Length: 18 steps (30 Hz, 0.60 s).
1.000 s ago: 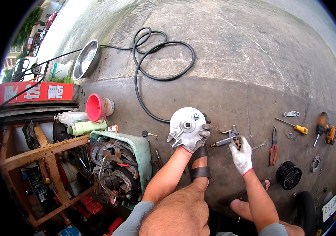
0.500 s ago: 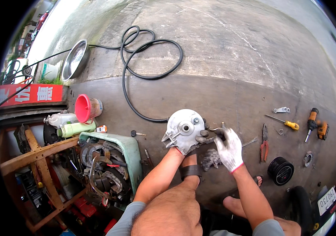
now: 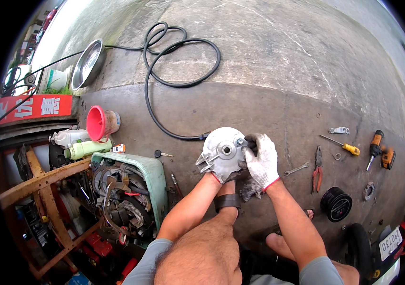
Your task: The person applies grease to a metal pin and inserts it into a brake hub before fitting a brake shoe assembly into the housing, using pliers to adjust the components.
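A round silver brake plate (image 3: 225,151) with a central hole and a small bolt near its right edge is held up over my leg. Beneath it, my left hand (image 3: 242,165), in a dark-palmed glove, grips its lower right rim; most of that hand is hidden behind the metal. My right hand (image 3: 262,159), in a white glove with a red cuff, has its fingers curled at the plate's right edge beside the bolt. Whatever lies between those fingertips is hidden. A crumpled grey rag or bag (image 3: 251,189) lies on the floor below the right wrist.
Right on the floor: a wrench (image 3: 297,168), red-handled pliers (image 3: 317,173), a yellow screwdriver (image 3: 349,148), a cordless driver (image 3: 376,146), a black round can (image 3: 336,204). Left: a green bin (image 3: 157,178) of metal parts, a pink bucket (image 3: 99,123), a key (image 3: 163,154). A black hose (image 3: 183,85) loops ahead.
My right hand has moved left and up, from beside the plate onto its edge near the bolt. The small bent metal piece in its fingers is out of sight. The view has shifted slightly.
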Motion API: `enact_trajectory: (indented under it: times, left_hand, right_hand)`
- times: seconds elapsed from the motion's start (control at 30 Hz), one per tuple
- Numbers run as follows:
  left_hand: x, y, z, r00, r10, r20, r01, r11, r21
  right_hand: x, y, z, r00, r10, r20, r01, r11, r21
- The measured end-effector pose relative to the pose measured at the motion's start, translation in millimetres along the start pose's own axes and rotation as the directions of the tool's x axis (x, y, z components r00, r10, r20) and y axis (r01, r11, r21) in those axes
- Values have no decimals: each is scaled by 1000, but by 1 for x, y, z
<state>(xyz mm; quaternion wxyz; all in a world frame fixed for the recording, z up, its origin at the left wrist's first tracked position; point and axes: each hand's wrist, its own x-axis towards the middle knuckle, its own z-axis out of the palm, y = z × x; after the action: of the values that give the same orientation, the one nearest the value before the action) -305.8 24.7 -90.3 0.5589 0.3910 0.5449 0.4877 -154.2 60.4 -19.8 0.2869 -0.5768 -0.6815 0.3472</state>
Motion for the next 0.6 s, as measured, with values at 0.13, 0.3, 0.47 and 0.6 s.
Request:
enact_trajectory:
  times: [0.13, 0.3, 0.47, 0.6]
  left_hand:
    - [1, -6, 8, 974, -226, 6, 173, 727, -664]
    - [2, -10, 14, 952, -253, 171, 216, 165, -962]
    - [-3, -46, -2, 982, -188, 21, 137, 628, -766]
    - [1, -25, 7, 995, -101, 7, 97, 933, -347]
  right_hand:
    - [2, 0, 3, 999, -46, -12, 45, 998, -38]
    - [3, 3, 4, 996, -84, -18, 83, 995, -54]
    - [3, -5, 9, 995, -103, 5, 103, 994, -40]
    - [3, 3, 7, 992, -117, -36, 116, 993, -37]
